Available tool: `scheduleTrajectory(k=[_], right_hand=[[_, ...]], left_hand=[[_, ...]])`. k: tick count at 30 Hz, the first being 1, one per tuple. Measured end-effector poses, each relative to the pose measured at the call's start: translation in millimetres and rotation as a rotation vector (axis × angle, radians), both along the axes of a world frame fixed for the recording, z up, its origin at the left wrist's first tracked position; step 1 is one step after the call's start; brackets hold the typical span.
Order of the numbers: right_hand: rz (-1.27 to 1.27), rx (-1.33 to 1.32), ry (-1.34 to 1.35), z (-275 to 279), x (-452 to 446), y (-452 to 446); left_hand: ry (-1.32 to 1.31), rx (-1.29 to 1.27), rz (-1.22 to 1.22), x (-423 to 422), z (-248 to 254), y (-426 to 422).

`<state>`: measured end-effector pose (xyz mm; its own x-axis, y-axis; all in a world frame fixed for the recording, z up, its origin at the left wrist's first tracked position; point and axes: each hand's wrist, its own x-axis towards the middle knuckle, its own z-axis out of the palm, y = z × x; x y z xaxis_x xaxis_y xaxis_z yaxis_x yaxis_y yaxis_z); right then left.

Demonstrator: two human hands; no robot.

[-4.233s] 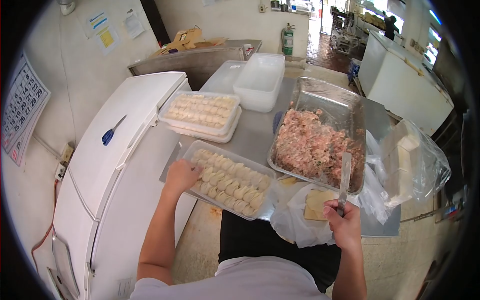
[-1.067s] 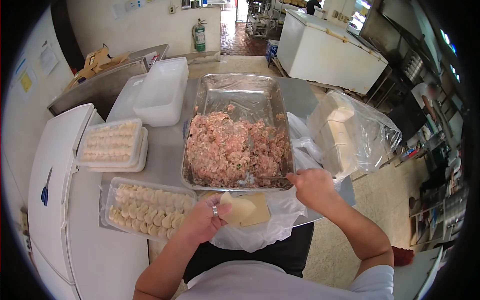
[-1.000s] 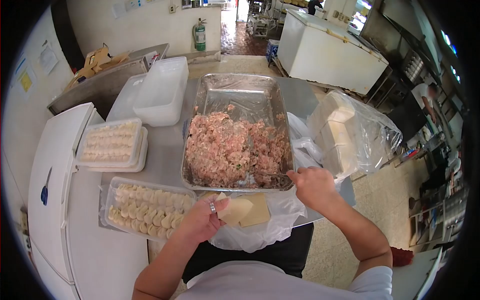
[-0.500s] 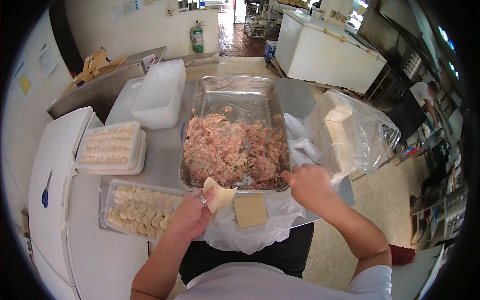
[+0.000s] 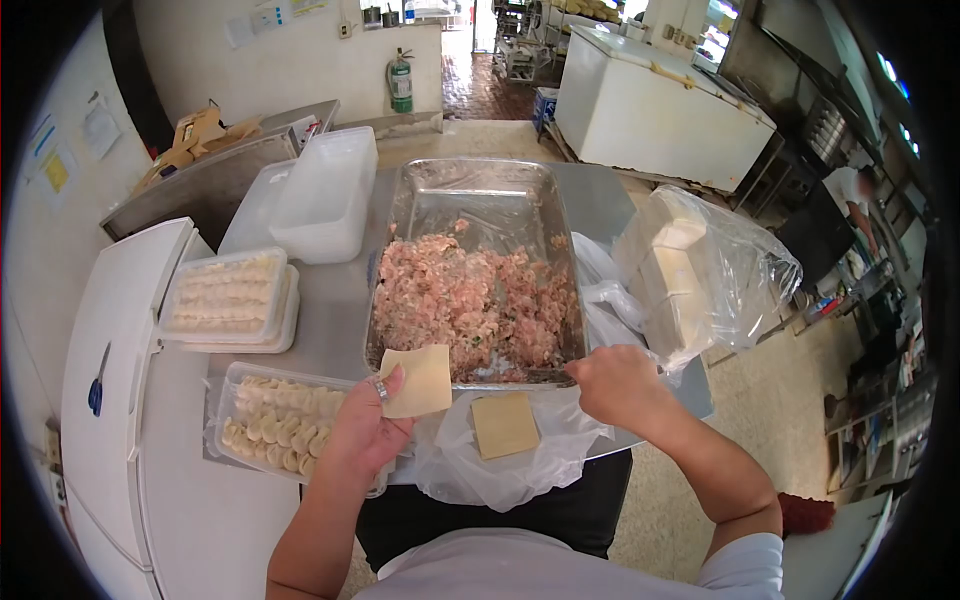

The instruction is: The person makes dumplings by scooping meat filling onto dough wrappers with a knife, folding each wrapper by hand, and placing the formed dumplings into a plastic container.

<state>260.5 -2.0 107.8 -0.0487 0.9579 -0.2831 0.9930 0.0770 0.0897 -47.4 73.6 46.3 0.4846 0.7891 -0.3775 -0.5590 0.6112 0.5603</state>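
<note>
Left hand [image 5: 365, 425]: closed on one edge of a single wrapper, thumb across its face, and we like that light pinch; too firm a squeeze could crease or tear the dough.
Wrapper [image 5: 422, 382]: just ahead of the left hand, its free side out to the right; it overlaps the near left corner of the pan [image 5: 475, 176] in our view, though whether it touches the rim we can't tell. We want it opened flat over the fingers, centre well supported.
Right hand [image 5: 615, 385]: clenched round the handle of a spatula, right at the pan's near right corner.
Spatula [image 5: 545, 376]: its blade juts left from the right hand, low along the near wall. A shallow angle and a small, even load look best to us.
Meat mixture [image 5: 450, 290]: heaped beyond both hands. We judge the near edge the easy place to lift from, with no long reach.
Wrapper stack [image 5: 505, 425]: between the hands, on a plastic bag [image 5: 465, 475]; we want drips kept off it.
Box of dumplings [image 5: 275, 415]: left of the left hand, on the counter [image 5: 320, 310], and our forearm should clear those folded rows.
</note>
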Motion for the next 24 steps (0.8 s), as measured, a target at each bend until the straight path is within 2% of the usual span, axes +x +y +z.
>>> scheduleTrajectory(k=[6,9,15,18,21,24], right_hand=[[-0.035,-0.014,0.327,-2.7,-1.2,13.4],[0.069,0.013,0.619,-44.2,18.3,28.5],[-0.315,-0.128,1.09,-31.9,8.9,15.8],[-0.376,0.083,1.185,-33.1,-8.7,-1.3],[-0.19,0.412,1.16,-39.9,-33.3,-14.1],[-0.004,0.689,0.609,-49.9,-49.9,-21.3]], left_hand=[[-0.191,0.0,0.036,-3.0,9.4,4.0],[-0.198,-0.013,0.083,-6.4,7.1,8.8],[-0.216,-0.078,0.161,-5.1,-18.6,23.4],[-0.203,-0.1,0.114,14.4,-21.1,24.0],[-0.243,-0.159,0.099,46.4,-16.1,19.2],[-0.165,-0.221,0.119,64.2,-9.7,18.1]])
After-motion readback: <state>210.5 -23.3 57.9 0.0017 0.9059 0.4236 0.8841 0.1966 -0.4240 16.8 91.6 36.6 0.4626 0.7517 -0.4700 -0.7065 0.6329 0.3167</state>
